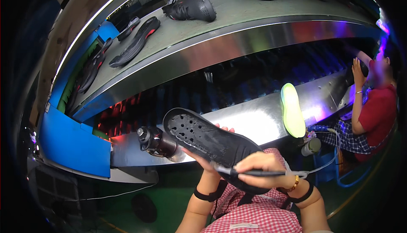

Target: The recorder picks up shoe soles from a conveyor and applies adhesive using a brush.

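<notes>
A black shoe sole [199, 137] lies tilted across my left hand [202, 161]. The hand supports it from below, with fingertips showing past the far edge. The sole's inner face is up, with several holes at the heel end. My right hand [266, 165] is closed round a brush [263, 173] with a dark handle. A pale hose [324, 166] runs off behind the brush to the right. The brush's blurred tip is over the near edge of the sole; whether it touches cannot be made out.
A dark bottle [157, 143] stands left on the metal ledge [250, 124], a bright yellow-green sole [292, 110] right. Beyond, a conveyor [237, 12] carries a black shoe [193, 6] and several soles. A co-worker in red [375, 110] sits right; another person is at the far side.
</notes>
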{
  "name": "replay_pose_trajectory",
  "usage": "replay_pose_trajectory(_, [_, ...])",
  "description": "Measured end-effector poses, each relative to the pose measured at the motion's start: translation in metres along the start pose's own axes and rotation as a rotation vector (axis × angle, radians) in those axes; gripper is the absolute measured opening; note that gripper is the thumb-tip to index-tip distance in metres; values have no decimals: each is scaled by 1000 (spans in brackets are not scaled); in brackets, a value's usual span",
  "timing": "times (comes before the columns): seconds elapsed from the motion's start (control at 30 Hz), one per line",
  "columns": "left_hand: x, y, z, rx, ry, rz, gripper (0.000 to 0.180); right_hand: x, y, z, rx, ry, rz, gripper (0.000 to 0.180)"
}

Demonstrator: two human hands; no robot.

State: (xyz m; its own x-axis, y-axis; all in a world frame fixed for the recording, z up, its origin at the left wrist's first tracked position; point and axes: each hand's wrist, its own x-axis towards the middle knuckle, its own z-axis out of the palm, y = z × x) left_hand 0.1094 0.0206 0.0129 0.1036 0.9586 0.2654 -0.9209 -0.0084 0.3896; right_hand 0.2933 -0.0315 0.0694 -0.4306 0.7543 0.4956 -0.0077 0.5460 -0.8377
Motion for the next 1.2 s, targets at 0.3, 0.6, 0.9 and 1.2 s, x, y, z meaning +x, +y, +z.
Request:
replay_pose_trajectory(0.3, [9, 6, 17, -24, -93, 94, 113, -8, 0, -15, -24, 20, -58, 18])
replay_pose_trajectory(0.6, [13, 14, 24, 26, -284, 86, 115, -16, -3, -29, -80, -37, 23, 17])
replay_pose_trajectory(0.9, [18, 15, 36, 69, -367, 129, 109, -23, -1, -43, 44, -41, 59, 18])
replay_pose_trajectory(1.2, [23, 19, 45, 135, -444, 166, 93, -29, 1, -51, 113, 18, 138, 21])
